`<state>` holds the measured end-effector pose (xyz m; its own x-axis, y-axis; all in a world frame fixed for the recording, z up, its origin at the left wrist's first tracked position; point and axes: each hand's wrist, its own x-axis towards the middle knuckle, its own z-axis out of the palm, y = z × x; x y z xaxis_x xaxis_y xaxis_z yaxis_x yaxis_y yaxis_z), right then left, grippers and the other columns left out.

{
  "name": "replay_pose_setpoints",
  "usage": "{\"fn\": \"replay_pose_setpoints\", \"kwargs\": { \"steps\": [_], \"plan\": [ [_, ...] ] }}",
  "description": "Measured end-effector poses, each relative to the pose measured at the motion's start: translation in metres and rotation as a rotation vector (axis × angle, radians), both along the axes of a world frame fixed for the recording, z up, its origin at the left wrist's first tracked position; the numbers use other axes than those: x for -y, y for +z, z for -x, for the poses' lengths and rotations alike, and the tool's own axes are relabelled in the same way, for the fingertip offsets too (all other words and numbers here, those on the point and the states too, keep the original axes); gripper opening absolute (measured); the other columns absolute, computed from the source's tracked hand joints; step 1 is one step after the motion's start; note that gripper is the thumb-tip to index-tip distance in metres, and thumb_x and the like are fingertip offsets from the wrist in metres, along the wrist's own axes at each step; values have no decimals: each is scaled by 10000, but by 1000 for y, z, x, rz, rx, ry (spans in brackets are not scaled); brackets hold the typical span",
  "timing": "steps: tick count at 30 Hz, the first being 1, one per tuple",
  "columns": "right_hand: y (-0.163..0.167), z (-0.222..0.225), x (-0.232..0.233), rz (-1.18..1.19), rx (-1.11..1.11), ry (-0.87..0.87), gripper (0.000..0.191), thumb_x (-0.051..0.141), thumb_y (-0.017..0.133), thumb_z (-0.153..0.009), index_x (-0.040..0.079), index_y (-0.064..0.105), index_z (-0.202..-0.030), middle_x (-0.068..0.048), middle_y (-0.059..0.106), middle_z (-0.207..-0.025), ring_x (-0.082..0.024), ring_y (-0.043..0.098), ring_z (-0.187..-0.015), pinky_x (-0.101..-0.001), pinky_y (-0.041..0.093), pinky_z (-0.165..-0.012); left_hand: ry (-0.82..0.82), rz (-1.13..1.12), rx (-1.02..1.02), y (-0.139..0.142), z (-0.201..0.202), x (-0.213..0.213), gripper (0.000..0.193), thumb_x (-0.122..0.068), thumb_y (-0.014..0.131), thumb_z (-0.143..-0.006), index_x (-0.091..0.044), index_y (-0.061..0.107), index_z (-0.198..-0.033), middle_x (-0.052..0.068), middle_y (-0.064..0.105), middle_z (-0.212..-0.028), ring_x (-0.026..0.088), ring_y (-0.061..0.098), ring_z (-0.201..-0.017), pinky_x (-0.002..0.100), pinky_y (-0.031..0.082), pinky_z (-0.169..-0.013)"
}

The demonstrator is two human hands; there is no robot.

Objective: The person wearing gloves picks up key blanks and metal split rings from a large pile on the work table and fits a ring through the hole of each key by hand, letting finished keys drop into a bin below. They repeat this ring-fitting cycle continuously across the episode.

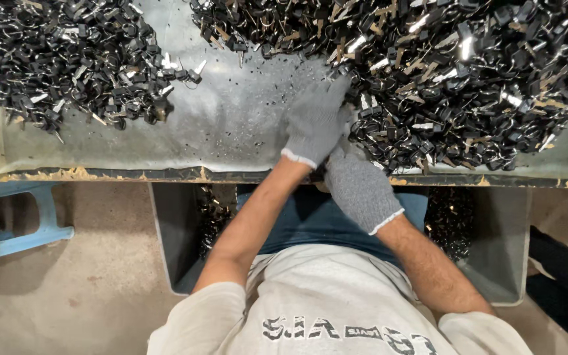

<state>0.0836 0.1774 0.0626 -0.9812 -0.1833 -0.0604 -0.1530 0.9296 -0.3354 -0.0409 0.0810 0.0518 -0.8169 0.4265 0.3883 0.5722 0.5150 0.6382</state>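
Observation:
Both hands wear grey knit gloves. My left hand [315,121] reaches across the metal table [231,131], and its fingertips touch the near edge of a large heap of small black and silver key-like parts [455,72]. My right hand [359,187] sits at the table's front edge, just below and against the left hand, by the same heap. Its fingers are hidden under the left wrist, so I cannot tell whether it holds anything.
A second heap of the same black parts [73,59] lies at the table's far left. Tiny black bits are scattered between the heaps. A grey bin [501,250] holding more parts sits under the table by my lap. A blue stool [14,217] stands to the left.

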Motion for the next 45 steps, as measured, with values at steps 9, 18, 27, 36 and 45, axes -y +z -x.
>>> {"fn": "replay_pose_setpoints", "kwargs": {
  "steps": [9, 18, 27, 36, 45],
  "plan": [
    [1, 1, -15, -32, 249, -194, 373, 210, 621, -948, -54, 563, -1206, -228, 690, -909, -375, 722, -735, -462, 599, -601, -222, 222, 16, -4, -39, 48, 459, -89, 700, -865, -155, 616, -1311, 117, 685, -999, 324, 684, -978, 445, 559, -817],
    [16, 5, -14, 308, 155, -87, 290, 194, 582, -986, 1, 626, -1199, -264, 694, -1052, -431, 702, -861, -507, 579, -680, 15, 265, 309, -6, -47, 73, 353, -164, 722, -886, -125, 640, -1227, 88, 708, -962, 305, 696, -939, 461, 523, -823],
    [13, 23, -11, 251, 277, -147, 337, 234, 611, -964, -65, 547, -1105, -225, 678, -687, -406, 710, -667, -501, 572, -574, -76, 292, 99, -11, -49, 76, 312, -140, 708, -857, -48, 672, -1152, 135, 687, -978, 340, 674, -942, 472, 507, -846],
    [5, 16, 10, -81, 145, -161, 196, 106, 587, -964, -7, 550, -1120, -195, 696, -751, -360, 727, -646, -459, 589, -532, -102, 373, -69, -17, -59, 66, 371, -91, 639, -815, -15, 631, -1178, 163, 672, -1021, 352, 660, -973, 479, 494, -857],
    [19, 10, -2, 35, -103, 50, 203, 150, 581, -961, -27, 549, -1054, -223, 687, -865, -321, 732, -672, -387, 586, -474, -43, 250, 122, -16, -51, 69, 210, -93, 668, -872, -76, 655, -1080, 127, 675, -944, 338, 672, -930, 472, 497, -849]
  ]
}}
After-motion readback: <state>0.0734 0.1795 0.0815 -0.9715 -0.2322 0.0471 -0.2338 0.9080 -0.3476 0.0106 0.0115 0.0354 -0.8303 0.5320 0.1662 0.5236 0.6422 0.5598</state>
